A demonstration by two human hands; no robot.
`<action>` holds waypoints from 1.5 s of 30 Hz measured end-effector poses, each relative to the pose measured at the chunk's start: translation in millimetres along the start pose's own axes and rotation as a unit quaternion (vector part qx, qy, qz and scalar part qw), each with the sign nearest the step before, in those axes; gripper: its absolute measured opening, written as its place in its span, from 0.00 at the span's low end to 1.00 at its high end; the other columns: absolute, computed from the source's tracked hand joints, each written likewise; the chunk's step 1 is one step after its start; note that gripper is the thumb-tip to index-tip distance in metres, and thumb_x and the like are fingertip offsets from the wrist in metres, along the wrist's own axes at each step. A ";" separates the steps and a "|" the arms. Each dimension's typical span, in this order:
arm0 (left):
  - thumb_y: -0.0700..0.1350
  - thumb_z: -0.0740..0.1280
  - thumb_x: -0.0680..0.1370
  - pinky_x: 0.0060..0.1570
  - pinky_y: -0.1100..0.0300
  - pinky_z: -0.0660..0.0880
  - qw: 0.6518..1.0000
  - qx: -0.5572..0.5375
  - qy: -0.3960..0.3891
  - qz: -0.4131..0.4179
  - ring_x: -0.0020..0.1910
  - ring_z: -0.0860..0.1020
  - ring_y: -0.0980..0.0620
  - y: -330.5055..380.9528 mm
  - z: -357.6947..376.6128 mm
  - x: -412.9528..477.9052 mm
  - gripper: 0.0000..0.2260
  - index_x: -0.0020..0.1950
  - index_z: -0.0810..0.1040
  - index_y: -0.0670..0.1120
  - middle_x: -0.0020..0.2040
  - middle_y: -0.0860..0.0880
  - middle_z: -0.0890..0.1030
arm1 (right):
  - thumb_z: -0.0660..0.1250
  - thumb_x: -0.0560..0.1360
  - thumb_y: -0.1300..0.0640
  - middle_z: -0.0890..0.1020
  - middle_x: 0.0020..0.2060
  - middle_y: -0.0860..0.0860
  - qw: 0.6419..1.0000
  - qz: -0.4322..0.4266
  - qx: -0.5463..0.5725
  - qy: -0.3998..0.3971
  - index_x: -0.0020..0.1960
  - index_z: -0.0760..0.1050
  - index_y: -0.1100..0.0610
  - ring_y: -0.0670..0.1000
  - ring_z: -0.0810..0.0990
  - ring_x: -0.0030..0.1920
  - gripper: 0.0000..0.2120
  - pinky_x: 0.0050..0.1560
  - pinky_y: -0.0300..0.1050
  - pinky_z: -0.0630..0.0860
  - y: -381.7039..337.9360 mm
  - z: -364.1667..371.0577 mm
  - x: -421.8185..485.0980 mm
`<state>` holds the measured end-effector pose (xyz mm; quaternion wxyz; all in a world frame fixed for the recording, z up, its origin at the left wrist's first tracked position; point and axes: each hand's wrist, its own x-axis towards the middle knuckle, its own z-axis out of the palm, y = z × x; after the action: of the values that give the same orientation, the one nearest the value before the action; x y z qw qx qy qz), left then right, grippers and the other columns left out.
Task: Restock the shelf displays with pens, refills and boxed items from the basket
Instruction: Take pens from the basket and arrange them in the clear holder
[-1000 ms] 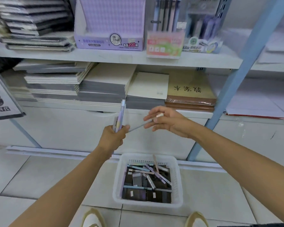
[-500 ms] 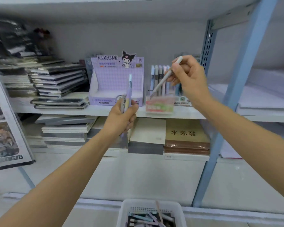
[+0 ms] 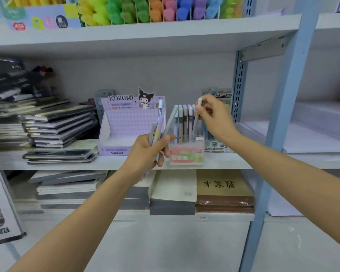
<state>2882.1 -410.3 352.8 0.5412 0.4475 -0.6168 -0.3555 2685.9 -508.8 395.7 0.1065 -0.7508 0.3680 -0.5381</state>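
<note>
Now we are lowering a grey pen (image 3: 197, 116), pinched in the right hand (image 3: 214, 116), into the pen holder (image 3: 186, 154); the left hand (image 3: 147, 154) is gripping spare pens (image 3: 159, 130) ready.

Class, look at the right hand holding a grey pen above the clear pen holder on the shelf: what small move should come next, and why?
Probably lower the grey pen straight down: the right hand pinches it upright over the clear pen holder.

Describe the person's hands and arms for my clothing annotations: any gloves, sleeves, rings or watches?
Both arms are bare from the frame edge to the wrists, with no sleeves in view. The left hand and the right hand wear no gloves. No ring, watch or bracelet shows on the visible sides.
</note>
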 end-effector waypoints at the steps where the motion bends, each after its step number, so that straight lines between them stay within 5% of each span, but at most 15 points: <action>1: 0.48 0.63 0.82 0.17 0.67 0.62 1.000 0.001 0.000 0.000 0.22 0.69 0.55 -1.3 0.4 1.6 0.11 0.56 0.82 0.44 0.31 0.49 0.78 | 0.63 0.80 0.58 0.82 0.39 0.53 1.000 -0.002 -0.006 -0.005 0.53 0.75 0.60 0.53 0.82 0.43 0.06 0.51 0.56 0.79 0.9 0.3 0.0; 8: 0.49 0.64 0.81 0.17 0.66 0.62 1.000 0.003 -0.003 0.006 0.22 0.69 0.54 -5.3 1.8 7.8 0.10 0.56 0.81 0.46 0.32 0.48 0.79 | 0.64 0.80 0.57 0.83 0.38 0.48 0.999 -0.008 -0.028 0.013 0.52 0.75 0.56 0.45 0.82 0.42 0.03 0.45 0.39 0.77 11.6 -6.5 4.3; 18: 0.50 0.66 0.79 0.17 0.66 0.63 1.000 0.001 0.000 0.009 0.23 0.71 0.52 -4.0 0.6 5.8 0.10 0.54 0.78 0.44 0.33 0.47 0.81 | 0.67 0.77 0.57 0.79 0.39 0.49 0.997 -0.018 -0.069 -0.015 0.57 0.69 0.52 0.49 0.78 0.40 0.11 0.46 0.52 0.78 11.9 -1.9 10.3; 24: 0.50 0.66 0.79 0.17 0.66 0.62 1.000 0.002 0.003 0.006 0.22 0.72 0.53 -1.2 2.2 4.1 0.09 0.53 0.80 0.45 0.33 0.48 0.81 | 0.67 0.77 0.52 0.71 0.50 0.48 0.988 0.010 -0.155 -0.011 0.53 0.76 0.53 0.47 0.71 0.49 0.07 0.52 0.46 0.74 20.1 2.2 7.7; 29: 0.49 0.67 0.79 0.17 0.66 0.62 1.000 -0.002 -0.004 0.006 0.22 0.71 0.53 3.2 5.5 1.2 0.11 0.55 0.80 0.44 0.33 0.48 0.80 | 0.65 0.79 0.54 0.75 0.50 0.49 1.000 0.011 -0.004 0.022 0.58 0.77 0.55 0.42 0.75 0.45 0.10 0.48 0.35 0.71 -2.7 -8.5 0.3; 32: 0.48 0.66 0.80 0.17 0.66 0.61 1.000 -0.004 -0.008 0.003 0.22 0.71 0.54 5.7 10.2 -0.1 0.11 0.56 0.80 0.42 0.33 0.48 0.80 | 0.65 0.79 0.55 0.82 0.45 0.51 0.981 0.049 0.171 -0.078 0.58 0.76 0.57 0.42 0.78 0.35 0.10 0.33 0.35 0.74 -23.3 -12.0 -7.2; 36: 0.48 0.64 0.81 0.16 0.66 0.60 1.000 0.003 -0.017 0.004 0.20 0.71 0.55 10.0 16.9 -2.7 0.12 0.57 0.79 0.41 0.34 0.47 0.80 | 0.66 0.78 0.59 0.82 0.38 0.50 0.955 0.073 0.233 -0.168 0.51 0.79 0.58 0.46 0.78 0.35 0.04 0.36 0.39 0.75 -31.9 -10.9 -14.1; 41: 0.48 0.63 0.81 0.16 0.67 0.60 1.000 0.000 0.023 -0.006 0.20 0.72 0.55 12.3 14.2 -5.9 0.12 0.57 0.80 0.41 0.37 0.45 0.81 | 0.62 0.80 0.62 0.83 0.39 0.54 0.941 0.094 0.320 -0.054 0.50 0.75 0.62 0.48 0.82 0.35 0.05 0.35 0.36 0.78 -31.0 -27.5 -9.2; 45: 0.48 0.63 0.82 0.18 0.66 0.57 0.999 -0.005 0.054 -0.008 0.21 0.59 0.55 9.3 7.4 -6.9 0.11 0.57 0.82 0.45 0.26 0.52 0.66 | 0.61 0.81 0.62 0.83 0.39 0.56 0.930 0.108 0.351 0.008 0.49 0.73 0.62 0.48 0.82 0.33 0.05 0.36 0.37 0.80 -26.4 -39.9 -4.7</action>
<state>2873.4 -400.9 357.8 0.5726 0.4686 -0.5814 -0.3383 2661.4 -477.6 422.9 0.4178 -0.6172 0.2350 -0.6239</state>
